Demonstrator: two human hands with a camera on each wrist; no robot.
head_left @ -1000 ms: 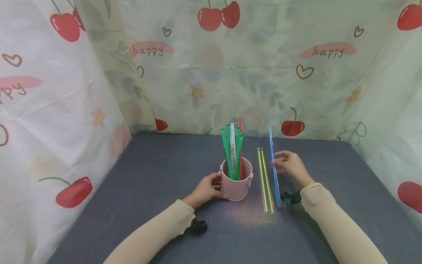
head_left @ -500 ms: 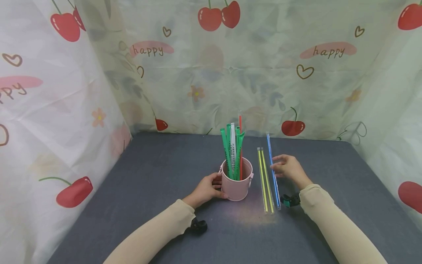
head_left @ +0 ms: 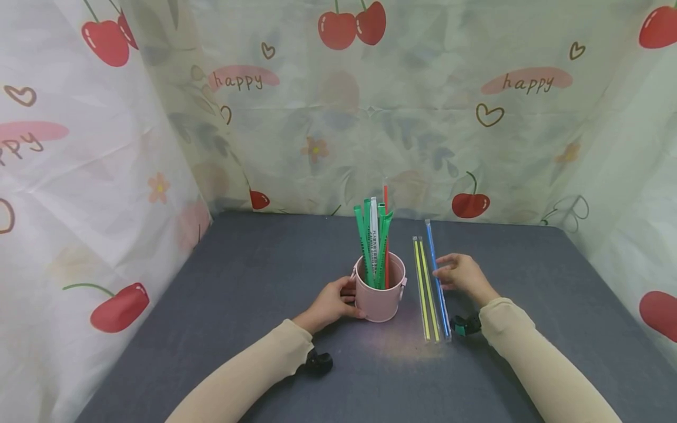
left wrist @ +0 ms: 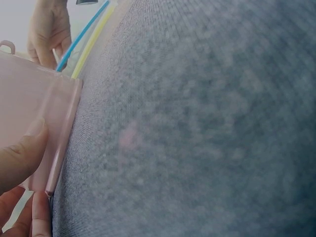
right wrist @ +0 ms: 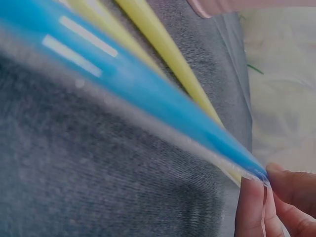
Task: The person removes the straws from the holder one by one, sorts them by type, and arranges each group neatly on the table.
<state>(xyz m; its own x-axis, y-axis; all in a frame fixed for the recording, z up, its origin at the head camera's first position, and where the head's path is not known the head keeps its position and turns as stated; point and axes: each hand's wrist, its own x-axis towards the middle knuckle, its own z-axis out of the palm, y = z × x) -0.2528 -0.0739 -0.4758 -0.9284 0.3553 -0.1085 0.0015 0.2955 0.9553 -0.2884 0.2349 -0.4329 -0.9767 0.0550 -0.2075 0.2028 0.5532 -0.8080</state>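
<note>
My left hand (head_left: 332, 304) grips the side of a small pink bucket (head_left: 376, 305), with the thumb in front and the fingers reaching behind it. Several green-wrapped straws (head_left: 362, 238), a white-wrapped straw (head_left: 374, 232) and a red straw (head_left: 386, 202) stand in the bucket. To its right my right hand (head_left: 466, 278) pinches a blue straw (right wrist: 148, 106) in a clear wrapper between thumb and fingers. Beside the blue straw, two yellow straws (head_left: 421, 288) in clear wrappers lie side by side on the table. In the left wrist view, my left thumb (left wrist: 24, 158) presses the bucket's wall.
A dark grey cloth covers the table (head_left: 264, 264). Printed curtains (head_left: 338, 135) with cherries and hearts close it in at the back and both sides. Dark wrist devices (head_left: 466, 324) sit under both wrists.
My right hand has moved slightly down and toward the near side with the blue straw, bringing it closer alongside the yellow straws. The left hand and bucket have stayed put.
</note>
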